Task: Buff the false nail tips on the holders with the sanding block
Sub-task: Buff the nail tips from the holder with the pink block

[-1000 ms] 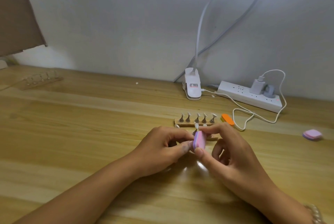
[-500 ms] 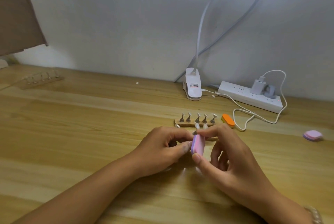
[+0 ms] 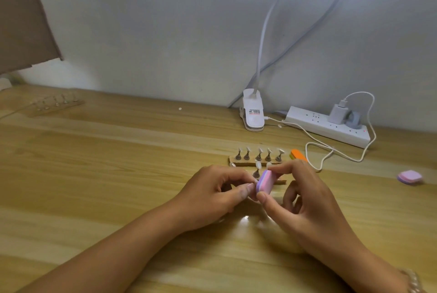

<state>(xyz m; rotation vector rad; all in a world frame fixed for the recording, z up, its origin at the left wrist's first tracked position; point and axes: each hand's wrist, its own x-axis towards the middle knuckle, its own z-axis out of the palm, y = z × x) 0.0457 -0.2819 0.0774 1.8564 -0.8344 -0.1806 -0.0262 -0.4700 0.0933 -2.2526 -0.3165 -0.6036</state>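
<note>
Pinching pink-purple sanding block (image 3: 265, 182) between thumb and forefinger, right hand (image 3: 305, 203) beside left hand (image 3: 212, 195), fingers (image 3: 233, 175) curled, contents unseen, before 5-peg nail holder (image 3: 259, 156)

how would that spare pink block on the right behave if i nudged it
The spare pink block lies flat on the table, so it would likely slide, not roll. Its layered, foam-like look suggests it is light.

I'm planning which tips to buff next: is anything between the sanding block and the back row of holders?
Only a nearer holder, which stands just behind the sanding block that the right hand pinches. Beyond it, nothing visible blocks the back row.
</note>
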